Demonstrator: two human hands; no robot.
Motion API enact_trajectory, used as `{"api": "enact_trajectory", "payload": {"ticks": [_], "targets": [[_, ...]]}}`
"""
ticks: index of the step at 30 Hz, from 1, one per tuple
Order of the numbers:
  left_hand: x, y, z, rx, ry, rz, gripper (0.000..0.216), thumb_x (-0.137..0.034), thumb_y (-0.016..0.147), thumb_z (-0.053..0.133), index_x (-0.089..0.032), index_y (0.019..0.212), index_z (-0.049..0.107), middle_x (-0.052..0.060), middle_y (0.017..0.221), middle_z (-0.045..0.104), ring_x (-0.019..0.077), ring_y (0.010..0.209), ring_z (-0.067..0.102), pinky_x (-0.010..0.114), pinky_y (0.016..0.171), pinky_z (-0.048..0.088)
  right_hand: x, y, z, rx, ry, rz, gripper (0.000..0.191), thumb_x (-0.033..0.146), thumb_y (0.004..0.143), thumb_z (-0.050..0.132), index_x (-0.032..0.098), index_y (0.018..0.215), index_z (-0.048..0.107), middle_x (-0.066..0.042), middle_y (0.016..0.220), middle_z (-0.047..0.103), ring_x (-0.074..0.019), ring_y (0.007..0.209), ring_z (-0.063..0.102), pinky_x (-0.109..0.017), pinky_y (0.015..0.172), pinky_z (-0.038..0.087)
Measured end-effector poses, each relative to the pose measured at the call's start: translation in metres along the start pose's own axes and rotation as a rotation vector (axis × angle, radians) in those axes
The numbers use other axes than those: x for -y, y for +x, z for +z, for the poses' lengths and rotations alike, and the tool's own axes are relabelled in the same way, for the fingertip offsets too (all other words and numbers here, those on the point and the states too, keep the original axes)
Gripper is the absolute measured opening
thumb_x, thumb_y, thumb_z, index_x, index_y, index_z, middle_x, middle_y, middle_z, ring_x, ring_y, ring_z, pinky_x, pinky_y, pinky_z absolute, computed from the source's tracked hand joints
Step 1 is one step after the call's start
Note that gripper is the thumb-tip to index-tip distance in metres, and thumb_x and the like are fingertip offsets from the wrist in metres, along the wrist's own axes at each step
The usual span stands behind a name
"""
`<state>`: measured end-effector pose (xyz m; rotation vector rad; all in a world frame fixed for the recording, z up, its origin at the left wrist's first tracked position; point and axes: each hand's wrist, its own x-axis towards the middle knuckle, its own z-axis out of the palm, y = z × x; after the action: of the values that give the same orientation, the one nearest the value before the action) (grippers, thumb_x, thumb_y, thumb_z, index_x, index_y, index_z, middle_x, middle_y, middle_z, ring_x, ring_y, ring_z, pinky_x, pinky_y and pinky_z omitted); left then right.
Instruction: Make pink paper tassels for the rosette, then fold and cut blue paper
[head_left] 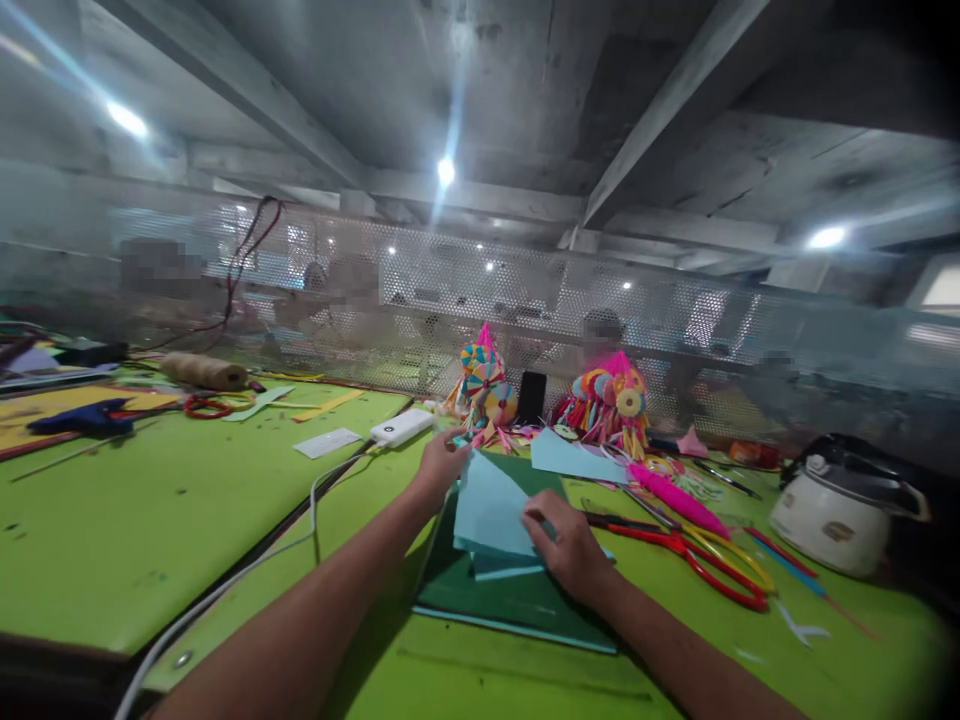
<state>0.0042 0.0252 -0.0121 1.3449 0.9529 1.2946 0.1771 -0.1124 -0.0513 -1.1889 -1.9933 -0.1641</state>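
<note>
A light blue sheet of paper [487, 507], seemingly folded or layered, lies tilted over a dark green board [517, 598]. My left hand [442, 463] is closed at the sheet's upper left corner, its fingertips pinched there. At the paper's right edge my right hand [568, 548] has its fingers curled and closed on it, thumb toward the sheet. A second blue strip of paper [574, 458] rests just beyond the board. Red-handled scissors [686, 548] lie to the right of my right hand.
Behind the board stand colourful tasselled paper ornaments [487, 385] and a black phone [532, 398]. A white power bank [403, 427] with a cable sits at left. Twine [204, 371] lies farther left; a white kettle-like pot [834, 515] stands right. A perforated metal screen [420, 290] closes the back.
</note>
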Motion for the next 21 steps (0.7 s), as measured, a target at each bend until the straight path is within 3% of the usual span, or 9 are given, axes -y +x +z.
{"api": "enact_trajectory", "payload": {"ticks": [1,4,9,15,18,21], "targets": [[0.003,0.0,-0.004,0.006,-0.012,-0.012,0.05,-0.016,0.066,0.063,-0.003,0.115,0.058,-0.007,0.048,0.044,0.0059,0.037,0.037,0.017,0.037,0.025,0.001,0.0,-0.001,0.037,-0.001,-0.017,0.022,0.034,0.089,0.052,0.017,0.102,0.058,-0.01,0.096,0.061,-0.0215,0.092,0.055,-0.037,0.084,0.046],[0.003,-0.001,-0.013,0.027,-0.081,-0.07,0.051,-0.02,0.065,0.062,-0.007,0.114,0.059,-0.006,0.048,0.047,0.0069,0.037,0.04,0.017,0.038,0.026,0.004,0.0,-0.001,0.161,-0.063,-0.081,0.061,0.043,0.077,0.066,0.018,0.129,0.046,-0.015,0.128,0.05,-0.0292,0.118,0.044,-0.047,0.099,0.039],[-0.003,-0.007,-0.014,0.123,-0.246,-0.194,0.049,-0.021,0.055,0.068,-0.009,0.102,0.062,-0.003,0.048,0.053,0.0114,0.041,0.049,0.02,0.041,0.031,-0.001,-0.001,0.001,0.066,-0.129,-0.05,0.04,0.024,0.093,0.042,0.021,0.133,0.043,-0.013,0.126,0.053,-0.0234,0.119,0.046,-0.045,0.102,0.037],[0.002,-0.009,-0.009,0.13,-0.299,-0.17,0.047,-0.023,0.054,0.072,-0.008,0.097,0.062,-0.003,0.048,0.054,0.0108,0.041,0.049,0.02,0.043,0.032,0.015,0.001,-0.005,0.055,-0.204,-0.063,0.084,0.053,0.075,0.064,0.018,0.143,0.03,-0.018,0.145,0.031,-0.0357,0.131,0.03,-0.056,0.105,0.029],[0.006,-0.009,-0.008,0.104,-0.306,-0.177,0.043,-0.021,0.054,0.072,-0.008,0.094,0.062,-0.004,0.05,0.054,0.0097,0.042,0.048,0.02,0.044,0.032,0.024,0.0,-0.001,0.075,-0.224,-0.11,0.076,0.043,0.075,0.066,0.019,0.14,0.035,-0.018,0.146,0.029,-0.0366,0.131,0.027,-0.057,0.103,0.03],[0.005,-0.012,-0.007,0.103,-0.315,-0.155,0.038,-0.02,0.054,0.071,-0.007,0.09,0.064,-0.003,0.053,0.055,0.0072,0.043,0.046,0.019,0.043,0.03,0.021,0.0,0.002,-0.012,-0.211,-0.113,0.047,0.016,0.084,0.052,0.02,0.131,0.047,-0.017,0.133,0.046,-0.0302,0.122,0.041,-0.052,0.098,0.038]]}}
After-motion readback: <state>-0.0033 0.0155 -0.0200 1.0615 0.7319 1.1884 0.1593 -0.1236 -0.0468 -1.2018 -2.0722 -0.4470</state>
